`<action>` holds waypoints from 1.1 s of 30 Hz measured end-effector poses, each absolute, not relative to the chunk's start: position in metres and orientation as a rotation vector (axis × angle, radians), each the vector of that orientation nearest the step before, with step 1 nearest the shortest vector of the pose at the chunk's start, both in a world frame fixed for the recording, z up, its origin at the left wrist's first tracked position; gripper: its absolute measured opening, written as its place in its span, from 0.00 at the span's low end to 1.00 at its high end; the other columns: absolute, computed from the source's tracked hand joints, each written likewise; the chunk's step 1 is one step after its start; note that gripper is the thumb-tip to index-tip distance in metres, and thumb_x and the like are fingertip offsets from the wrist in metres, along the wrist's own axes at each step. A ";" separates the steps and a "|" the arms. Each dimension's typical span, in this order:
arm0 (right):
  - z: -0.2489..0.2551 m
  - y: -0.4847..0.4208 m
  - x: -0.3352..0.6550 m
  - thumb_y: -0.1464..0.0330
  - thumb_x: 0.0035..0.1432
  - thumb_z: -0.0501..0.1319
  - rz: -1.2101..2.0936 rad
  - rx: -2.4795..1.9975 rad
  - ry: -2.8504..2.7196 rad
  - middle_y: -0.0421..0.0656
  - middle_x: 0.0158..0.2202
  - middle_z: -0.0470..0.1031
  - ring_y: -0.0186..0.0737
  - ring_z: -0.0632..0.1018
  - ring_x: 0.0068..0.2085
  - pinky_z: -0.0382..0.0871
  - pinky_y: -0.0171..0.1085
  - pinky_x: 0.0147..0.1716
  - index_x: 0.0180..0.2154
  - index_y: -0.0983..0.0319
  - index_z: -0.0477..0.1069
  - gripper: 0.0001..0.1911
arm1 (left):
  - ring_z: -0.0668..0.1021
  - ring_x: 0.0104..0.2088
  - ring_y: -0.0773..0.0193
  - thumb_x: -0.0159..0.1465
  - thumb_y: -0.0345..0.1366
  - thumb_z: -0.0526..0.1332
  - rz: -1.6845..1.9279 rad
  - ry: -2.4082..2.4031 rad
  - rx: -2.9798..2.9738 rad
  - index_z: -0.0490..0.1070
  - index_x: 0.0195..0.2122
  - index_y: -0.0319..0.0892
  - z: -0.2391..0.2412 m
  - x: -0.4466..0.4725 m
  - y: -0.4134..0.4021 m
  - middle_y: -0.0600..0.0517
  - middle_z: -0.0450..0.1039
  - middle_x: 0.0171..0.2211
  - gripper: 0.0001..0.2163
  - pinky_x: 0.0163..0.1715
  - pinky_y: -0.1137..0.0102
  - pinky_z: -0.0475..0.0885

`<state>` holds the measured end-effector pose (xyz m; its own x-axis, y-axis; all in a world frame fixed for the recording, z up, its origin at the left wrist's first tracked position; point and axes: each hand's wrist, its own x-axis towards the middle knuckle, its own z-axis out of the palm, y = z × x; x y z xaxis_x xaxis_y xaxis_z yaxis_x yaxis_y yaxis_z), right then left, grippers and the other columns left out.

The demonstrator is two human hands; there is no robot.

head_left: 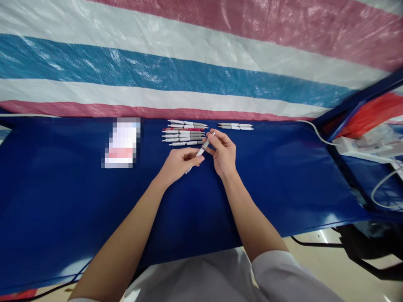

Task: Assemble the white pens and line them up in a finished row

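Observation:
A white pen with a grey grip [206,144] is held at a slant between my two hands, its silver tip pointing up and away to the right. My left hand [182,162] pinches the white barrel between thumb and fingers. At the tip end, the thumb and fingers of my right hand [224,152] close on the pen. Just beyond my hands lies a row of several pens [182,135], mostly white and grey with a red one among them. Farther right, a smaller group of pens [235,126] rests near the back edge.
The blue table [78,209] runs wide beneath my arms. A blurred-out, pale rectangular item [121,142] lies on the left. Behind stands a striped plastic sheet [189,71]. At right are a white power strip [362,150] with a cable and a dark blue frame post [362,98].

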<state>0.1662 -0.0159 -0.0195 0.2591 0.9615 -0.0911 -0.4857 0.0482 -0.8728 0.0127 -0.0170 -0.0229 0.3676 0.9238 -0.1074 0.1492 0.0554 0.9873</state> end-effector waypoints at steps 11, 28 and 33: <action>-0.019 -0.014 0.169 0.65 0.45 0.71 1.273 -0.959 -0.570 0.36 0.35 0.81 0.36 0.82 0.36 0.80 0.35 0.35 0.37 0.56 0.77 0.13 | 0.80 0.29 0.61 0.56 0.44 0.70 0.856 1.030 1.298 0.81 0.37 0.41 -0.019 0.011 -0.016 0.49 0.80 0.29 0.13 0.37 0.65 0.77; -0.022 -0.013 0.168 0.62 0.43 0.72 1.190 -1.016 -0.640 0.36 0.40 0.79 0.35 0.80 0.39 0.80 0.36 0.37 0.36 0.56 0.76 0.15 | 0.81 0.33 0.61 0.55 0.41 0.71 0.966 1.063 1.427 0.79 0.42 0.41 -0.026 0.017 -0.018 0.50 0.81 0.36 0.15 0.39 0.65 0.77; -0.023 -0.013 0.168 0.63 0.44 0.72 1.214 -1.011 -0.653 0.35 0.35 0.79 0.35 0.81 0.38 0.80 0.36 0.37 0.38 0.55 0.76 0.16 | 0.81 0.35 0.60 0.54 0.41 0.71 1.018 1.133 1.509 0.80 0.39 0.43 -0.025 0.018 -0.018 0.50 0.81 0.36 0.13 0.40 0.66 0.77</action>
